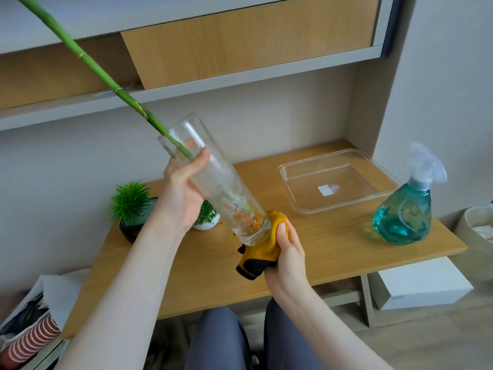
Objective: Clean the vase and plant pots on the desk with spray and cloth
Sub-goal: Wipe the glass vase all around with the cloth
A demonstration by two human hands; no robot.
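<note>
A tall, clear glass cylinder vase [213,177] is held tilted in the air above a light wooden desk [333,252], mouth up to the left, base down to the right. A long green bamboo stalk [88,61] leans out of its mouth, with orange roots bunched at the bottom inside. The person's left hand [184,193] wraps around the upper half of the vase, thumb across the glass. The right hand [286,247] grips a crumpled mustard-yellow cloth with dark edging [260,253] and presses it against the vase's base.

The vase appears to be mid-wipe, with its base being cleaned. Behind the left forearm, a dark pot holding a spiky green plant [130,209] and a small white pot of fine greenery [206,218] stand on the desk, and both seem to remain to be cleaned. To the right sit a clear rectangular plastic tray [338,180] and a teal spray bottle with a clear trigger [406,206], well apart from both hands.
</note>
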